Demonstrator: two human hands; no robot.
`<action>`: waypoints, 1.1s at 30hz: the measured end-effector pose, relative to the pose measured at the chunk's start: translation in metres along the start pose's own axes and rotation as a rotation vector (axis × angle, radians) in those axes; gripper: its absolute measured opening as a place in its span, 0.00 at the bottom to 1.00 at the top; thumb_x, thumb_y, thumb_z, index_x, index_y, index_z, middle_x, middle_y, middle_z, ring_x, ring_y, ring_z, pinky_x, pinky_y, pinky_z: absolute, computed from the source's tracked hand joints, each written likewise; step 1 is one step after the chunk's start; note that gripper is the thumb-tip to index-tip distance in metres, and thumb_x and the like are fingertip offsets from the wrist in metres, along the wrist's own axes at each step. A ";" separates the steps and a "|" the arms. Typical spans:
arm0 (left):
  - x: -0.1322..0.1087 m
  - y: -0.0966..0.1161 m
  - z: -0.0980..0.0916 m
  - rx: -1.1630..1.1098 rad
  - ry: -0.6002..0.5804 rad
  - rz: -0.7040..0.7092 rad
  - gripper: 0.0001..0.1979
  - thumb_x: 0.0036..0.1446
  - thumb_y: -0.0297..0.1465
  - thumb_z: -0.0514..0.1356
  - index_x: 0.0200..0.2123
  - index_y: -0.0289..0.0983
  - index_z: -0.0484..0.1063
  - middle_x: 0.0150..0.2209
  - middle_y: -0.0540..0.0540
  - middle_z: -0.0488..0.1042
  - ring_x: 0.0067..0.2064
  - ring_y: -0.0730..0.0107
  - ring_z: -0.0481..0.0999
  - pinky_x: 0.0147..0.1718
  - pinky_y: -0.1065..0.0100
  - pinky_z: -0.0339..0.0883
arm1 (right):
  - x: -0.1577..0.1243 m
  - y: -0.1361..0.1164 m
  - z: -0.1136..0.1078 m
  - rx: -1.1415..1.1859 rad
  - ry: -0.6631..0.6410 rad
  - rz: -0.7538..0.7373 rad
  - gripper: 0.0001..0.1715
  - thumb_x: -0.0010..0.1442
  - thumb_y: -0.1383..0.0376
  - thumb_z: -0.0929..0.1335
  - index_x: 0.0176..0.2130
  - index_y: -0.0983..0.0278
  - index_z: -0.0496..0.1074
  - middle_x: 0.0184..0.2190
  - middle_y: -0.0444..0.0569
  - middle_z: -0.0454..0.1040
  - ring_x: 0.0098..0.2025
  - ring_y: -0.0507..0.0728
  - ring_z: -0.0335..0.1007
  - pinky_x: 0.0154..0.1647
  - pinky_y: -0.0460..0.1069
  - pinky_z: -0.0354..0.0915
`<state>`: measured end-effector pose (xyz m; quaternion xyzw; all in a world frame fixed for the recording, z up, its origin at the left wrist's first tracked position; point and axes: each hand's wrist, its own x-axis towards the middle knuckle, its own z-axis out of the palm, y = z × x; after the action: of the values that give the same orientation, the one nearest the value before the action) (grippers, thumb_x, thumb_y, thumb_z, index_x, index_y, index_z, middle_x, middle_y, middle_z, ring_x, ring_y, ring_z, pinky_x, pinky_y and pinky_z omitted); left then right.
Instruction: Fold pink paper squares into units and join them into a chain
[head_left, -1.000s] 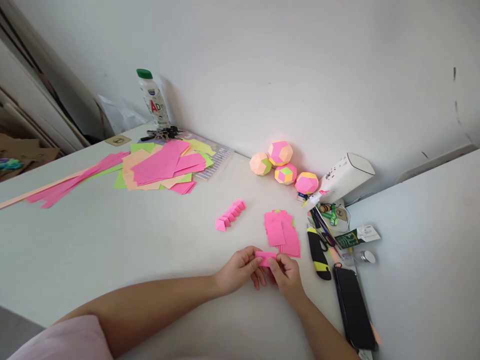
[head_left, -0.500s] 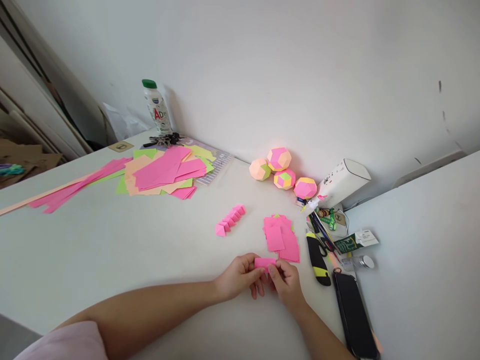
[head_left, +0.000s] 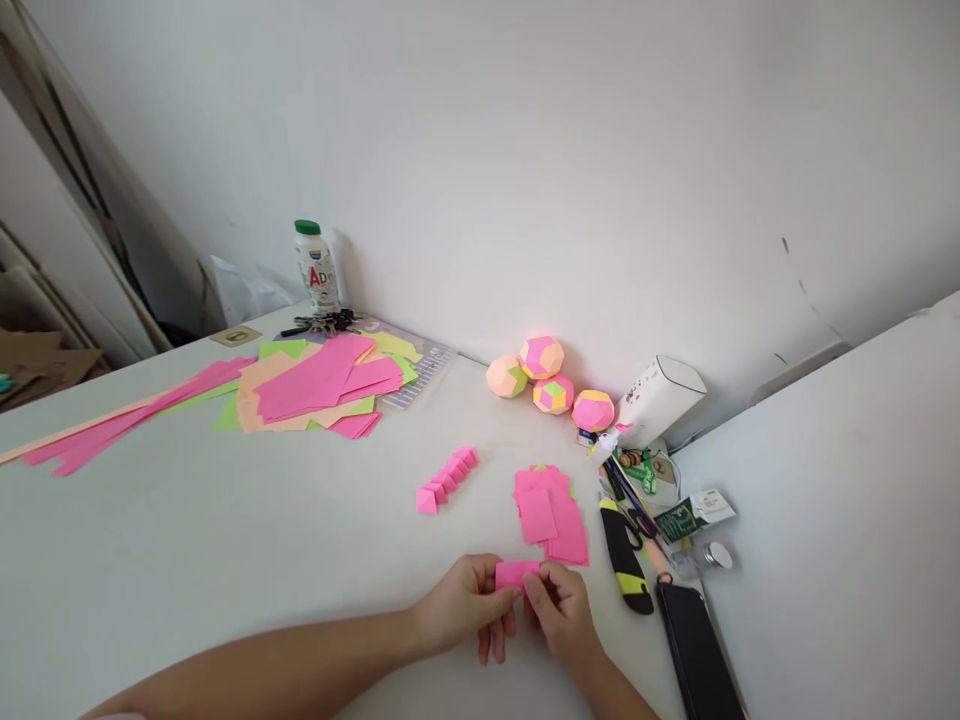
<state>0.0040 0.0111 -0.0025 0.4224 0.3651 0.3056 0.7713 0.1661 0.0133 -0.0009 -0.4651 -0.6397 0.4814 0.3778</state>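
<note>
Between my two hands is a small folded piece of pink paper (head_left: 516, 573). My left hand (head_left: 472, 603) pinches its left end, thumb in front. My right hand (head_left: 561, 607) grips the other end, its thumb pressed on the lower edge. Just beyond the hands lies a pile of pink paper rectangles (head_left: 538, 515), with bits of green showing under it. Further left sits a row of folded pink paper units (head_left: 448, 480), nested one into another.
Several faceted paper balls (head_left: 553, 394) rest by the wall. On the right are a black-and-yellow utility knife (head_left: 625, 555), scissors, a white container (head_left: 661, 400) and a black phone (head_left: 697, 650). Coloured sheets (head_left: 315, 385), keys (head_left: 322, 322) and a green-capped bottle (head_left: 318, 270) occupy the back left.
The head view has tilted upward, so everything on the table appears lower and slightly further left. Both hands keep hold of the pink paper, with little change in their grip.
</note>
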 end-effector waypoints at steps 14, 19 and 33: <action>0.000 -0.002 0.003 0.057 -0.029 -0.005 0.11 0.48 0.37 0.59 0.25 0.34 0.64 0.16 0.53 0.71 0.13 0.77 0.68 0.09 0.78 0.58 | -0.001 -0.005 -0.002 0.027 -0.132 -0.075 0.10 0.54 0.60 0.65 0.26 0.64 0.63 0.17 0.41 0.61 0.19 0.49 0.55 0.19 0.44 0.53; 0.000 -0.009 0.001 0.066 -0.022 0.009 0.09 0.49 0.35 0.58 0.27 0.35 0.63 0.16 0.53 0.71 0.13 0.77 0.69 0.08 0.79 0.57 | -0.001 -0.008 -0.002 -0.029 -0.155 -0.090 0.05 0.48 0.66 0.65 0.25 0.65 0.63 0.18 0.41 0.60 0.20 0.49 0.53 0.20 0.43 0.52; -0.003 -0.002 0.000 -0.023 -0.039 -0.019 0.11 0.49 0.36 0.58 0.26 0.34 0.64 0.13 0.53 0.70 0.11 0.76 0.67 0.07 0.80 0.55 | -0.003 0.008 -0.004 0.159 -0.142 0.088 0.03 0.47 0.68 0.64 0.25 0.64 0.61 0.15 0.41 0.65 0.15 0.48 0.55 0.17 0.43 0.52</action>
<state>0.0031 0.0079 -0.0037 0.4161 0.3505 0.2939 0.7859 0.1722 0.0128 -0.0075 -0.4259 -0.6036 0.5784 0.3460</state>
